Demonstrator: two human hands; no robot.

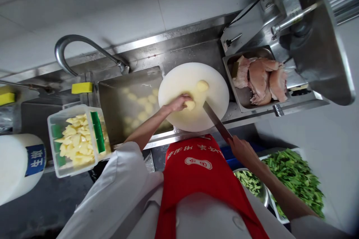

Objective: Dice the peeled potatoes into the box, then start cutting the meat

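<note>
A round white cutting board (174, 82) lies across the counter in front of me. My left hand (179, 103) is closed around a peeled potato (190, 105) on the board. Another peeled potato (202, 86) rests a little farther back, apart from both hands. My right hand (238, 149) grips the handle of a kitchen knife (214, 116); the blade reaches over the board's near right part, its tip just right of the held potato. Several more peeled potatoes (142, 101) sit under water in the sink (110, 89) to the left.
Left of the sink stands a clear plastic container (53, 119) of cut potato pieces (76, 138), near a yellow sponge (82, 88) and a curved faucet (81, 37). Raw meat (259, 78) fills a metal tray (241, 105) at right. Leafy greens (297, 179) are lower right.
</note>
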